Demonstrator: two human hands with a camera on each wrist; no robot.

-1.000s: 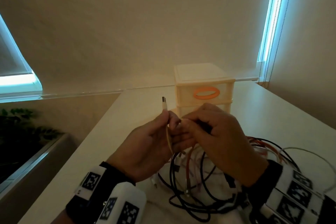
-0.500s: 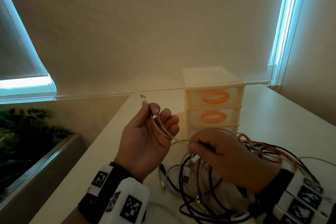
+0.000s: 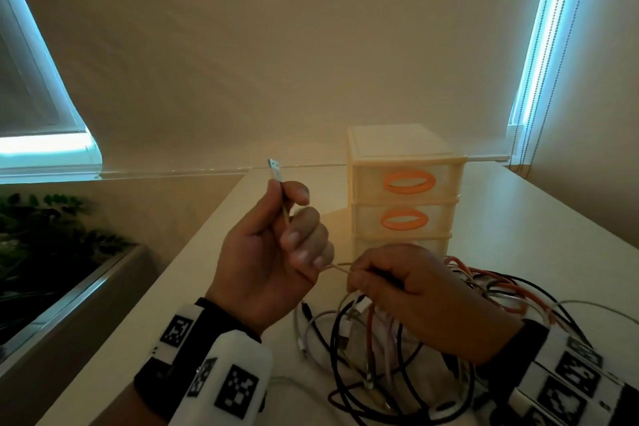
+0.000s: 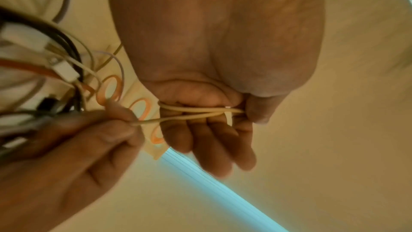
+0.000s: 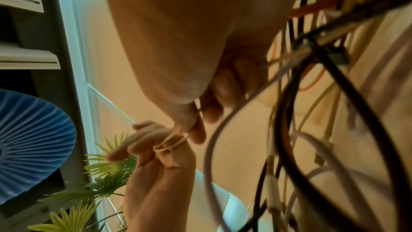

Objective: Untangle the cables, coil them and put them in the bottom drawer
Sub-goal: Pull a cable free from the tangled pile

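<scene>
Head view: nearest me, under my right hand (image 3: 415, 301), the tangle of cables (image 3: 377, 367) lies unsorted. My right hand pinches the beige cable (image 4: 196, 110) beside my left hand (image 3: 269, 252), whose fingers carry two loops, plug upward. Coiling is underway; next, feed another turn. Beyond, the drawer unit (image 3: 403, 190) stands closed, table edge (image 3: 193, 252) left of my left hand.

cream cable (image 3: 340, 266) | black, orange, white cables (image 3: 397, 356) | cream drawers (image 3: 366, 190), orange handles (image 3: 409, 180)
</scene>
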